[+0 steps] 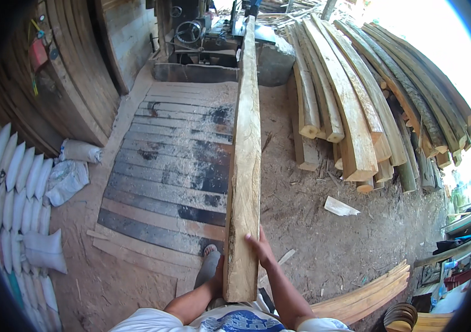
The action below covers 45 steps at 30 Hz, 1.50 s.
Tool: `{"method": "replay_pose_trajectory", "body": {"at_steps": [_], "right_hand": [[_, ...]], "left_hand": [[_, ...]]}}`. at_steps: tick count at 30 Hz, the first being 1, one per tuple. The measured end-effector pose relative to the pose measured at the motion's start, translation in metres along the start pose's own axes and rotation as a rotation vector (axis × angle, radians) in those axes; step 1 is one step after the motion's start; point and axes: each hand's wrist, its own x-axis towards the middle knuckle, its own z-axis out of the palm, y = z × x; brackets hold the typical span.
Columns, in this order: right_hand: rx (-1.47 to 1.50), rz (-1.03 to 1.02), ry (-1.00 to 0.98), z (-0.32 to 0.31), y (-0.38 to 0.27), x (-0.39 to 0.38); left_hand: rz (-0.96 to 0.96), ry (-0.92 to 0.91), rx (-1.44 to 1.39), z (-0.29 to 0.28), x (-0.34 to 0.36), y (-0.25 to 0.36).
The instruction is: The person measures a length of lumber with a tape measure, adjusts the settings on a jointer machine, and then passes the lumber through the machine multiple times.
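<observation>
A long, squared wooden beam (243, 166) runs upright through the middle of the picture, from my waist to a machine with handwheels (191, 36) at the top. My right hand (260, 249) grips the beam's right side, thumb on its upper face. My left hand (217, 274) holds the left side near the close end, its fingers mostly hidden by the wood. My left foot (209, 250) shows beside the beam, at the edge of a slatted, sawdust-covered floor section (158, 188).
Stacked timbers (357, 149) fill the upper right. White sacks (30, 182) are piled along the left, below wooden boards (69, 77). Loose planks (357, 293) lie at lower right beside mixed items (457, 276). A pale offcut (340, 206) lies on the dirt floor.
</observation>
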Motion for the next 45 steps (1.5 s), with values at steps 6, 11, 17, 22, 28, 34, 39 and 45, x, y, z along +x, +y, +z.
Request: {"method": "replay_pose_trajectory", "body": {"at_steps": [6,11,17,22,28,34,39,45], "right_hand": [[0.475,0.031,-0.207,0.05,0.055,-0.058],[0.497,0.071,-0.19,0.093,0.072,-0.125],[0.51,0.065,-0.193,0.124,0.119,-0.171],[0.526,0.048,-0.179,0.134,0.143,-0.194],[0.504,0.054,-0.162,0.129,0.16,-0.223],[0.506,-0.005,-0.222,0.12,0.188,-0.259],[0.543,0.005,-0.255,0.12,0.205,-0.289],[0.519,-0.045,-0.277,0.119,0.227,-0.346]], "left_hand": [[-0.006,0.037,-0.054,-0.107,-0.057,-0.067],[0.008,0.074,0.044,-0.161,-0.124,-0.098],[-0.033,-0.052,-0.017,-0.1,-0.197,-0.115],[0.087,0.285,0.166,-0.105,-0.227,-0.134],[0.391,0.387,0.725,-0.092,-0.265,-0.168],[0.295,0.301,0.534,-0.097,-0.279,-0.2],[0.249,0.292,0.453,-0.116,-0.293,-0.232],[0.216,0.323,0.407,-0.133,-0.33,-0.289]]}}
